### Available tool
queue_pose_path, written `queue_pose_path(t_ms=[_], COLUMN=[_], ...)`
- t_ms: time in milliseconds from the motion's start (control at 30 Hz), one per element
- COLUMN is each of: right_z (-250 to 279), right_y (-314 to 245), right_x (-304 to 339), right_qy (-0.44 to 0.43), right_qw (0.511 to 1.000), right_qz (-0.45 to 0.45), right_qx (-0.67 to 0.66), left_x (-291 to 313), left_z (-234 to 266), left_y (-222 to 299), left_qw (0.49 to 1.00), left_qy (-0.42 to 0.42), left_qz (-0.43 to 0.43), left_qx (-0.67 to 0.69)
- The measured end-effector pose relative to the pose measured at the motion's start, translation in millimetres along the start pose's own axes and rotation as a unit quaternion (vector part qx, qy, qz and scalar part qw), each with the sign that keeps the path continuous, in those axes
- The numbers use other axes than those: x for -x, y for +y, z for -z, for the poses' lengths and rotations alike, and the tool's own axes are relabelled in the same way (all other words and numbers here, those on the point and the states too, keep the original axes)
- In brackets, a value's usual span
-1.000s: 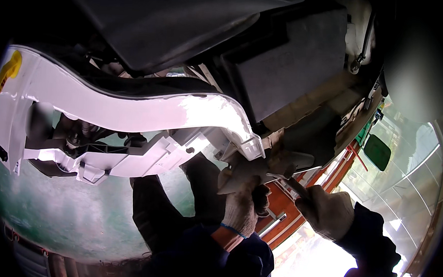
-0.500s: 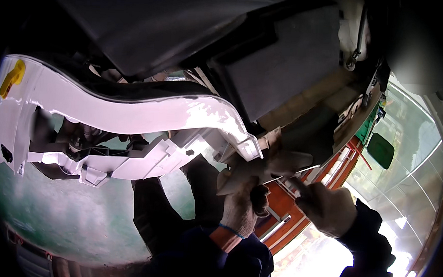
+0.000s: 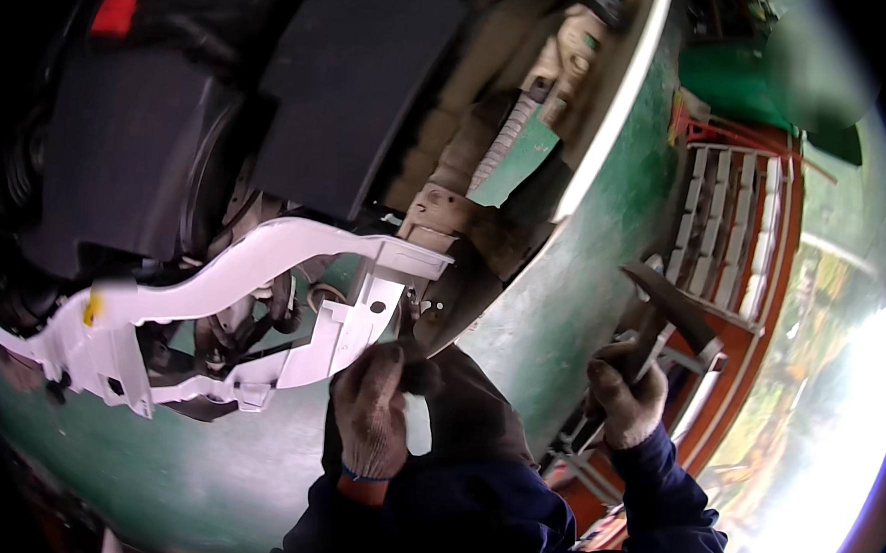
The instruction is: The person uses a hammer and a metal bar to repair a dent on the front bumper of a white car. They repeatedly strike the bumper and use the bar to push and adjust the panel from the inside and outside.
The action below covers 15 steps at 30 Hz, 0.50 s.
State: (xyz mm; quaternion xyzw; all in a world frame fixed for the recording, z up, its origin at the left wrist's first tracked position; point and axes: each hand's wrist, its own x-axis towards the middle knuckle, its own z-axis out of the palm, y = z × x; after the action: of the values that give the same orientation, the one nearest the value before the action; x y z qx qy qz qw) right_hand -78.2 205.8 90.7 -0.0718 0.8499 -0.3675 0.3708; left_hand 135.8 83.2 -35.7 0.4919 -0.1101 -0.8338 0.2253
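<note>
My right hand [image 3: 629,396], in a light knit glove, is closed round the handle of a hammer [image 3: 674,311]. Its dark, curved head points up and away from the fingers, out over the floor to the right of the car. My left hand [image 3: 372,413], also gloved, is closed with curled fingers just below the lower tip of the car's fender edge. A dark shape shows beside those fingers; I cannot make out what they grip. Left of this hand runs the white front support frame [image 3: 253,272] of the car, with a beige bracket [image 3: 434,216] at its right end.
Dark covers [image 3: 348,81] fill the engine bay. The fender's pale edge [image 3: 617,110] curves up on the right. An orange-red cabinet [image 3: 748,383] with a slatted grey rack [image 3: 726,226] stands beyond the green floor [image 3: 562,293]. A yellow piece [image 3: 93,306] sits on the frame.
The view has turned and shifted, so the frame sits lower left. My right hand with the hammer has drawn away from the fender and my left hand, which stays by the fender's lower end.
</note>
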Motion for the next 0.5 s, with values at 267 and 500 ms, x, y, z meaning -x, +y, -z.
queue_pose_path(t_ms=[267,500], right_z=[-8.8,-19.5], right_y=[106.7,151.3], right_x=[12.5,26.8], right_qy=[-0.042,-0.073], right_qw=[0.988,0.987], right_qz=[-0.133,0.011], right_qx=[-0.060,-0.145], left_x=[-42.2,-47.3], left_z=[-45.2,-69.4], left_y=[31.8,40.3], left_qw=[0.949,0.916], left_qy=[-0.128,-0.161], left_qz=[-0.107,-0.105], left_qx=[-0.267,-0.353])
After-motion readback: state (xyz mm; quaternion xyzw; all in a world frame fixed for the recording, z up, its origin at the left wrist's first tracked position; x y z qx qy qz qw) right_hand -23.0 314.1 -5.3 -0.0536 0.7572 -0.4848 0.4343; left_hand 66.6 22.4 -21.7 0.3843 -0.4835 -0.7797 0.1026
